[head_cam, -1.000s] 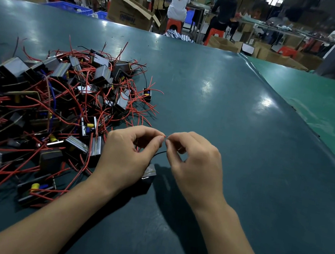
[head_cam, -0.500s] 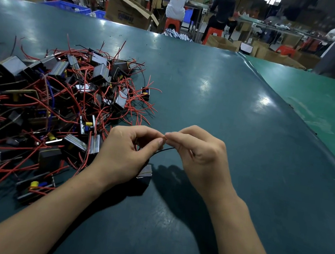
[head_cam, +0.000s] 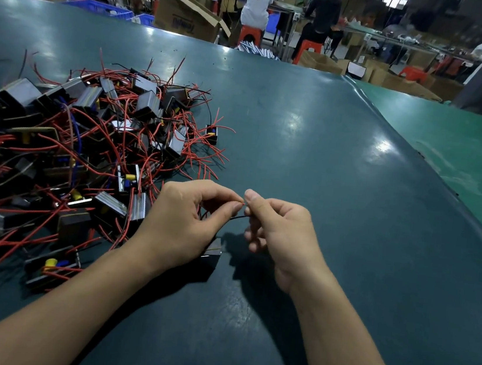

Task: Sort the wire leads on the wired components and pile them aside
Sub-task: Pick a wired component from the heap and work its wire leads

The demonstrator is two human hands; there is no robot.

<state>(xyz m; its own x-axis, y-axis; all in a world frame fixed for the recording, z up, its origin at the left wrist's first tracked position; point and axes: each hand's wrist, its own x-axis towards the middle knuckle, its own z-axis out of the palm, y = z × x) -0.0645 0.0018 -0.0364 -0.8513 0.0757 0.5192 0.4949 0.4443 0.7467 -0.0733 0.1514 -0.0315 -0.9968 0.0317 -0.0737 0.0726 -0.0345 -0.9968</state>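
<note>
A black boxy wired component (head_cam: pixel 211 253) lies on the dark green table (head_cam: pixel 312 167) under my left hand (head_cam: pixel 184 227), mostly hidden by it. A thin black wire lead (head_cam: pixel 236 217) runs from the component toward my right hand (head_cam: pixel 280 236). Both hands pinch lead ends between thumb and forefinger, and their fingertips almost meet above the table. A big tangled pile of black components with red leads (head_cam: pixel 78 154) lies to the left of my hands.
A second, lighter green table (head_cam: pixel 464 150) adjoins on the right along a raised seam. Beyond the far edge stand cardboard boxes (head_cam: pixel 185 15), blue crates (head_cam: pixel 100 7), red stools and seated people at other benches.
My right hand has turned a little, with its lower fingers loosening. The pinched lead ends stay between the fingertips of both hands, and the component has barely shifted.
</note>
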